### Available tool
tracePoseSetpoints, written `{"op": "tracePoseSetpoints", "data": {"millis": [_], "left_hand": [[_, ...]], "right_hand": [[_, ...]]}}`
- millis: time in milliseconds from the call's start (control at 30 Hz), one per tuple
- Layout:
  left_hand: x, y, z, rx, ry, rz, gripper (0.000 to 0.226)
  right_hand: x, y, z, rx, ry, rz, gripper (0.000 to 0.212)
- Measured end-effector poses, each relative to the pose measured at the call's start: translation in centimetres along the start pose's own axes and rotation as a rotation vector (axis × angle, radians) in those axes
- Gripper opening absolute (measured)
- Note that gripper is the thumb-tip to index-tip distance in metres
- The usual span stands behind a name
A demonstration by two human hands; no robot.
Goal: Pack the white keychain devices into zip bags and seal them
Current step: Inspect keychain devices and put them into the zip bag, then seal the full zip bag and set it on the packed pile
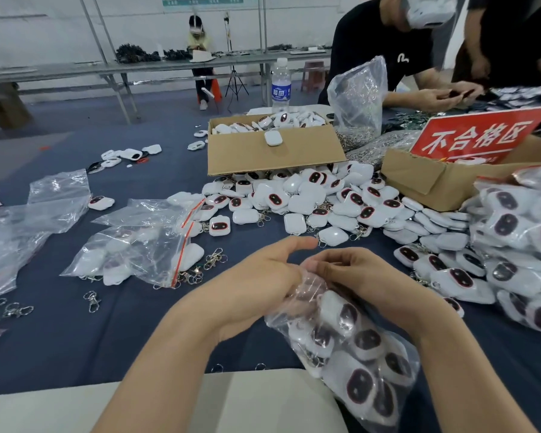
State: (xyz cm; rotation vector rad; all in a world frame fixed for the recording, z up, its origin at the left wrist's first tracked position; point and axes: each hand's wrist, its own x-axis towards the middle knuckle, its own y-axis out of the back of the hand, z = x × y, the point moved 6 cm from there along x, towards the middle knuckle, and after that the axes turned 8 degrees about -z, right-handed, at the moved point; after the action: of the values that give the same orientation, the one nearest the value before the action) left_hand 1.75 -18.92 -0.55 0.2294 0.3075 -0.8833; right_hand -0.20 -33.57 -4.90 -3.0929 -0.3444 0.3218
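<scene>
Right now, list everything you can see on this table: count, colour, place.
filled zip bag: one, clear, front right
loose keychain devices: many, white with dark faces, heaped mid-table
part-filled zip bag: one, clear with red strip, left of centre
empty bags: a few, clear, far left
packed bags: several, clear, right edge
open box: one, brown, behind the heap
red sign: one, white characters, far right
water bottle: one, clear, blue label, behind the open box
metal clips: several, silver, front left
left hand: grips the filled zip bag's top
right hand: pinches the filled zip bag's top
</scene>
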Motion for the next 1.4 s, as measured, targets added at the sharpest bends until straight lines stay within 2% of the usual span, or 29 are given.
{"op": "tracePoseSetpoints", "data": {"millis": [67,133,267,300,367,400,433,500,567,667,800,867,933,1133,1400], "left_hand": [[-0.1,0.0,0.6,0.064,-0.022,0.056,0.058],[-0.2,-0.1,1.5,0.263,-0.087,0.114,0.052],[-2.0,-0.3,4.2,0.641,-0.338,0.150,0.059],[-2.6,0.0,5.0,0.690,-0.404,0.198,0.054],[-3.7,1.5,6.2,0.760,-0.547,0.407,0.038],[-4.2,2.4,6.3,0.764,-0.564,0.475,0.034],[-4.3,3.1,6.1,0.746,-0.507,0.470,0.038],[-4.1,3.8,4.7,0.695,-0.283,0.316,0.050],[-4.0,3.9,4.0,0.761,-0.212,0.214,0.033],[-4.8,4.2,5.5,0.826,-0.345,0.351,0.020],[-7.6,4.2,8.2,0.754,-0.698,0.656,0.019],[-7.6,4.8,7.8,0.644,-0.703,0.721,0.018],[-6.5,6.0,6.6,0.558,-0.601,0.704,0.018],[-5.8,8.7,4.6,0.512,-0.508,0.728,0.021],[-5.4,9.3,4.2,0.466,-0.506,0.709,0.022]], "right_hand": [[-0.1,0.0,-0.4,0.061,0.033,0.024,0.020],[-0.2,0.1,-1.0,0.088,0.083,0.065,0.018],[-0.9,0.9,-2.8,0.133,0.196,0.219,0.020],[-1.1,1.2,-3.2,0.159,0.239,0.249,0.021],[-1.6,1.7,-4.0,0.229,0.318,0.291,0.021],[-1.8,1.8,-4.3,0.257,0.354,0.303,0.021],[-2.0,1.8,-4.6,0.281,0.385,0.314,0.020],[-2.4,1.6,-5.0,0.299,0.432,0.332,0.021],[-2.7,1.3,-5.6,0.255,0.454,0.358,0.024],[-3.4,0.7,-7.1,0.218,0.538,0.373,0.018],[-5.0,-0.1,-10.6,0.167,0.739,0.368,0.016],[-4.6,-0.6,-11.4,0.130,0.717,0.380,0.012],[-3.4,-0.9,-11.1,0.066,0.646,0.416,0.015],[0.0,-2.2,-7.9,0.048,0.466,0.352,0.014],[0.8,-2.4,-7.4,0.090,0.481,0.394,0.016]]}}
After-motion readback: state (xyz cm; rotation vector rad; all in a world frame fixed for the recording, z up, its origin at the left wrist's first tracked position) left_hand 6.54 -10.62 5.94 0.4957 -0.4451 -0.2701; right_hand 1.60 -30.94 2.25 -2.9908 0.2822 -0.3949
